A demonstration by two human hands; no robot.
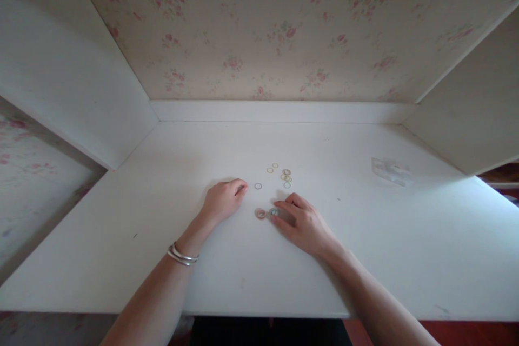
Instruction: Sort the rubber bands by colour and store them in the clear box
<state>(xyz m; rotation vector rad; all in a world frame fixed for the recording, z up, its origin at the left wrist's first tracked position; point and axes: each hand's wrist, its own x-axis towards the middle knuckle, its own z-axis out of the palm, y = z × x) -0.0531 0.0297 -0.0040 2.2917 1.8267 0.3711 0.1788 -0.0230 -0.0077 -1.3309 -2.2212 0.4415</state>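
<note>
My left hand (224, 200) rests on the white tabletop with its fingers curled in, and nothing shows between thumb and forefinger. A thin dark-toned ring (258, 186), like a small rubber band, lies just right of its fingertips. Between the thumb and forefinger of my right hand (302, 223) is a small bunch of blue-green rings (274, 212), low against the table. Left of these is a small pile of pinkish-brown rings (260, 213). Farther back lie several yellowish and brown rings (286, 175), a green ring (287, 185) and two pale yellow rings (270, 170).
A crumpled clear plastic bag (391, 171) lies on the right of the white table (251, 275). White panels (77, 59) enclose the left and right sides. A floral-papered wall (259, 43) stands at the back. A short dark line (135, 235) marks the left tabletop.
</note>
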